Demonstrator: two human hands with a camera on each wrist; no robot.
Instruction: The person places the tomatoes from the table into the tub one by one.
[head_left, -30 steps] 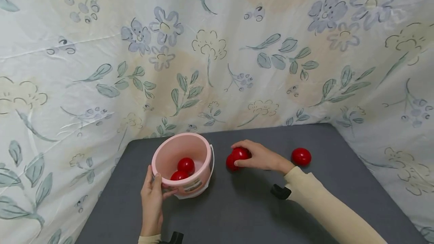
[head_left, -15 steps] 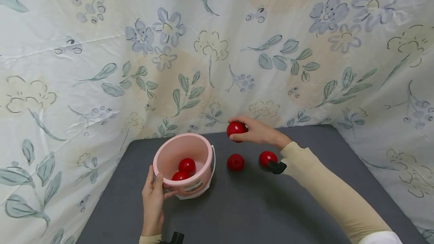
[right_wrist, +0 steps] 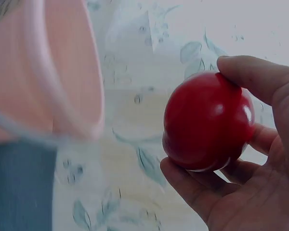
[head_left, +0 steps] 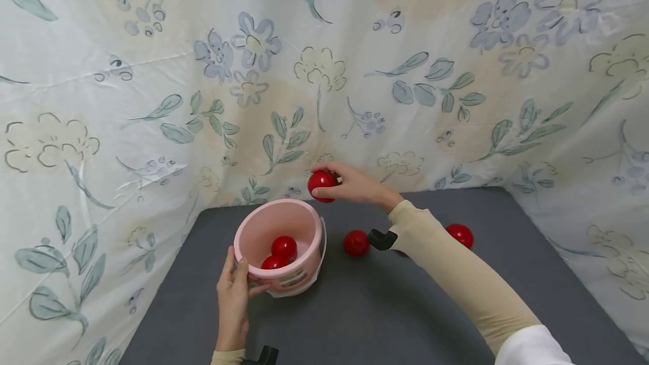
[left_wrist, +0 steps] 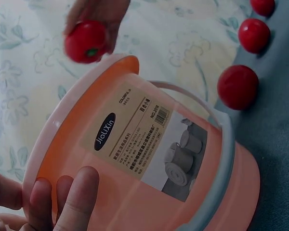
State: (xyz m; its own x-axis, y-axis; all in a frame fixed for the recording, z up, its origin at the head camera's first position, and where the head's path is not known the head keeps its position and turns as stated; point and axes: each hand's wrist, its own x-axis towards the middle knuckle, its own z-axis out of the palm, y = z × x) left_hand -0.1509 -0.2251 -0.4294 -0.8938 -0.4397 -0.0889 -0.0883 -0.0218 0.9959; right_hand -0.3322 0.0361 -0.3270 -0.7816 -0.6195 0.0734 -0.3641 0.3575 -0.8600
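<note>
My right hand holds a glossy red tomato up in the air, just beyond and right of the pink bucket's rim. In the left wrist view a green stem spot shows on this tomato; in the right wrist view, thumb and fingers span it. With my left hand I grip the near left rim of the pink bucket, which tilts towards me. Inside lie two red tomatoes. The bucket's printed label and pale handle face the left wrist camera.
Three more red tomatoes lie on the dark grey tabletop: one tomato right of the bucket, another tomato farther right, and one mostly hidden behind my right forearm. A floral cloth hangs behind and at the sides.
My right hand has lifted a tomato off the table from beside another one and carried it up and left towards the bucket. The left hand keeps its grip on the rim.
</note>
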